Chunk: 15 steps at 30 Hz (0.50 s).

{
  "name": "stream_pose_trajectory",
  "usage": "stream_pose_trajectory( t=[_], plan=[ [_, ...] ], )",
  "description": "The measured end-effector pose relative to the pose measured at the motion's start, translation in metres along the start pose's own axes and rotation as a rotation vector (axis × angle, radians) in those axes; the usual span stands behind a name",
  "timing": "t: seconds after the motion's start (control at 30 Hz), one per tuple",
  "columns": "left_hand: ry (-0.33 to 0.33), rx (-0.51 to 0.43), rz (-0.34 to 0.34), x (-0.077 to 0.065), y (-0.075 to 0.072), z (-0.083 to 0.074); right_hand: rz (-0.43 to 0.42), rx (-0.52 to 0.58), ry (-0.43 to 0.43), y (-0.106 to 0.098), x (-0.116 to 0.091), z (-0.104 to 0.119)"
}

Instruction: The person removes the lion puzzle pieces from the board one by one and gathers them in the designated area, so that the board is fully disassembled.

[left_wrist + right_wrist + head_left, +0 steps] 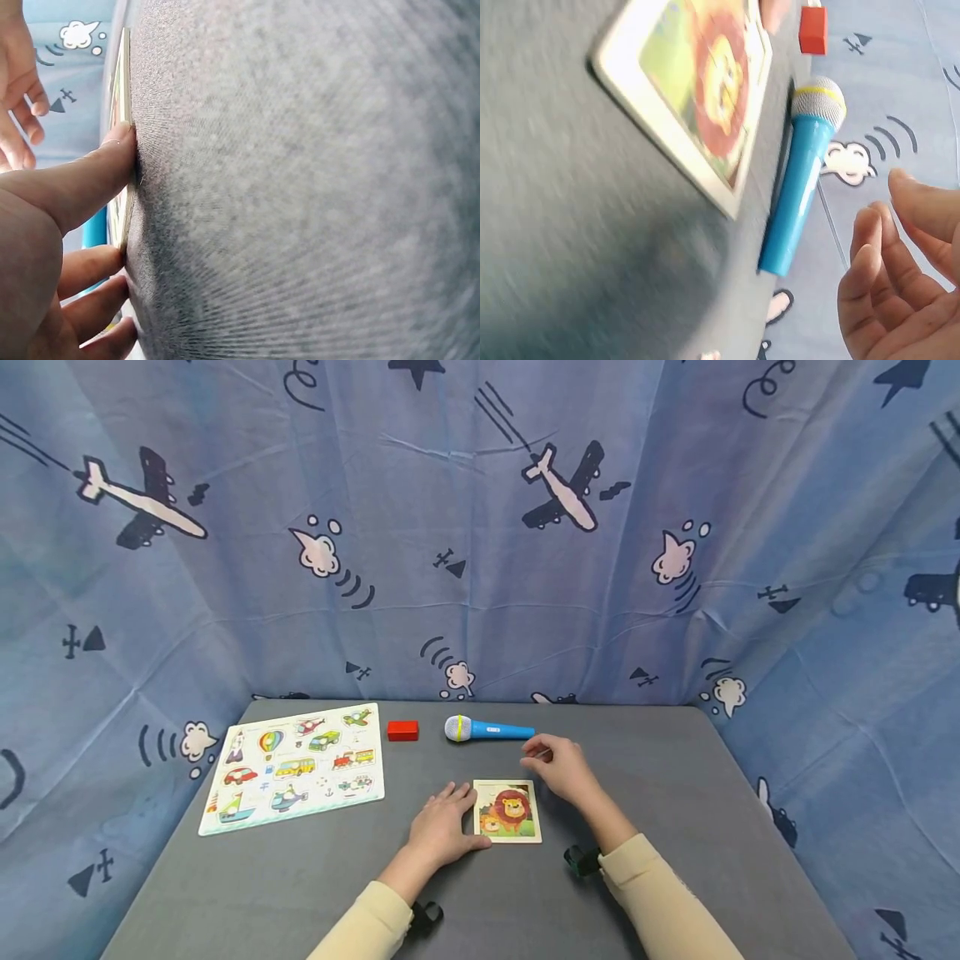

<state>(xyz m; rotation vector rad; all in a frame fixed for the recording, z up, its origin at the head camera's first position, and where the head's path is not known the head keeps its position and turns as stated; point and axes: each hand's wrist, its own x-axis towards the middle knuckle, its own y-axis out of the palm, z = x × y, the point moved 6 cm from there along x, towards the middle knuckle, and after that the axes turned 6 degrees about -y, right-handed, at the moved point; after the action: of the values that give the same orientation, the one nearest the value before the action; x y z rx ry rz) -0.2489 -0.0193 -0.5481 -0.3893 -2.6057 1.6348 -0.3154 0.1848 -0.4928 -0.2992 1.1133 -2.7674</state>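
Observation:
A small square lion picture puzzle [507, 811] with a pale frame lies flat on the table. My left hand [442, 828] rests at its left side, thumb by the bottom edge and fingers spread toward the upper left corner. From the left wrist view, the thumb [112, 154] touches the puzzle's edge. Raised to the right of the puzzle is my right hand [562, 768], its fingers loosely bent with nothing between them. Just beyond its fingertips lies a blue toy microphone [502, 731] with a silver head and yellow ring, also seen in the right wrist view.
At the left lies a white vehicle picture board [307, 787] with several colourful pieces. A red block [402, 731] sits between that board and the microphone. The grey table [675, 860] meets a blue patterned curtain [465, 568] at its back edge.

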Motion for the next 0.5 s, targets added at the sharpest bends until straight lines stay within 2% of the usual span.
stream_pose_trajectory(
  t=[0.23, 0.5],
  plan=[
    [0.002, 0.007, -0.009, 0.001, 0.000, 0.000, 0.030, 0.006, 0.009, 0.025, -0.003, 0.000],
    [-0.002, -0.002, -0.006, 0.000, 0.000, 0.000, 0.125, 0.026, 0.058, 0.052, -0.008, -0.008]
  ],
)
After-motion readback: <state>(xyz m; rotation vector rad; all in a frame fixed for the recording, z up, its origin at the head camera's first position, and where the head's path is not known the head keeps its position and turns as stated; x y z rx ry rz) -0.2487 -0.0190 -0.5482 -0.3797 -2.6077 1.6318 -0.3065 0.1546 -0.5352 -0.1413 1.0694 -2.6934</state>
